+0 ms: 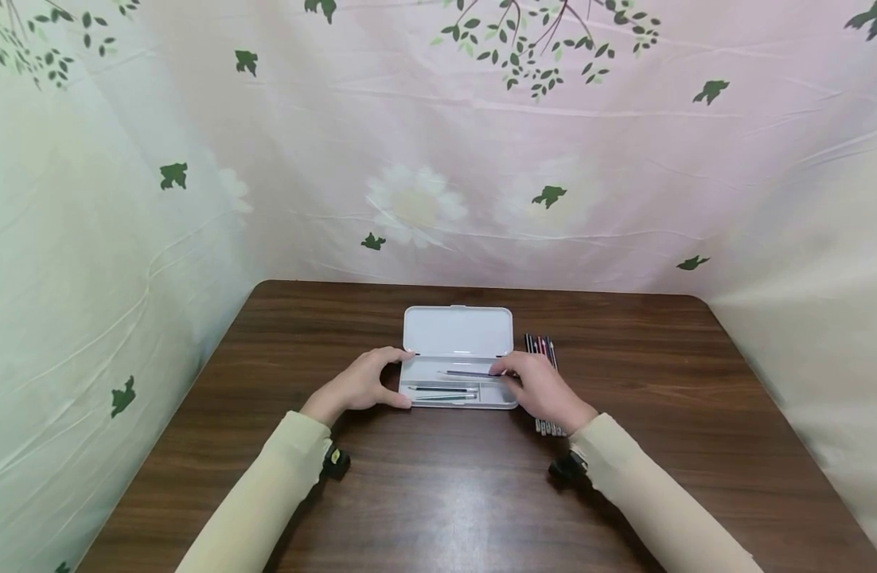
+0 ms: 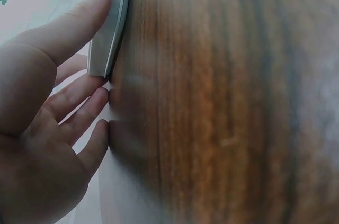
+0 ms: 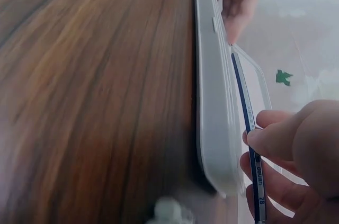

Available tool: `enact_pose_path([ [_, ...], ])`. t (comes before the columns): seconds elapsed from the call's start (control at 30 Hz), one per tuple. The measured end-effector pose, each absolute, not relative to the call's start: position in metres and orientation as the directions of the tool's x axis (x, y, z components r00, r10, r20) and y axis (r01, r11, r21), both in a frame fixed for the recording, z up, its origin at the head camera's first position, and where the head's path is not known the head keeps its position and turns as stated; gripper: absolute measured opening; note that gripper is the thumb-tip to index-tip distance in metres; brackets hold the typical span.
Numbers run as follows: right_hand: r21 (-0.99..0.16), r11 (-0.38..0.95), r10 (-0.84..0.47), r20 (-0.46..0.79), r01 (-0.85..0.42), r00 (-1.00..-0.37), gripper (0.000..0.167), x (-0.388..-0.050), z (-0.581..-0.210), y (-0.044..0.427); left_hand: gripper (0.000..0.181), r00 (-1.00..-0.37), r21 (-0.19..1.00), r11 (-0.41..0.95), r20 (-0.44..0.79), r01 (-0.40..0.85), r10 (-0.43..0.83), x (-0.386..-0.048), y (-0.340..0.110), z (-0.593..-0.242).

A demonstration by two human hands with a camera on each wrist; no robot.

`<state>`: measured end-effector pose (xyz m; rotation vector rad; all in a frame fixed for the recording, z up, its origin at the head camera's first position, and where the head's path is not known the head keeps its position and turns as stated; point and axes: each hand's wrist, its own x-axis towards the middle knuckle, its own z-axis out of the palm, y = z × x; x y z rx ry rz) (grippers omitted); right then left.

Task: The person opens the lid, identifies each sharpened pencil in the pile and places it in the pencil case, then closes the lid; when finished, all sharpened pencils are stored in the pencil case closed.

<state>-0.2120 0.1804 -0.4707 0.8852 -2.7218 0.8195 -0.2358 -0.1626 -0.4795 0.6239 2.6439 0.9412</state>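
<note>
A white pencil case (image 1: 457, 405) lies on the table with its lid (image 1: 457, 332) folded back. My left hand (image 1: 363, 382) holds the case's left end, the thumb at the front corner and a finger near the hinge. Between thumb and fingers, my right hand (image 1: 542, 390) pinches a dark blue pencil (image 3: 246, 102) over the case's rear compartment. In the right wrist view the pencil carries the mark 2B. Several slim pencils or similar sticks (image 1: 442, 389) lie in the front compartment.
Several pencils (image 1: 543, 345) lie side by side on the table just right of the case, partly hidden under my right hand. The brown wooden table (image 1: 438, 493) meets a patterned cloth (image 1: 438, 263) at its back edge.
</note>
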Motion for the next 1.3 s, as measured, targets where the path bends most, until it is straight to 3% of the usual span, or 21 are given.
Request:
enact_pose_path([
  [0.63,-0.451,0.636,-0.595,0.229,-0.626,-0.77,0.022,-0.222,-0.47,0.131,0.084,-0.875,0.648,0.7,-0.104,0.3,0.472,-0.235,-0.163,-0.478],
  [1.3,-0.499,0.644,-0.505,0.293,-0.58,-0.812,0.02,-0.211,-0.468,0.175,0.085,-0.87,0.653,0.688,-0.087,0.318,0.485,-0.236,-0.164,-0.481],
])
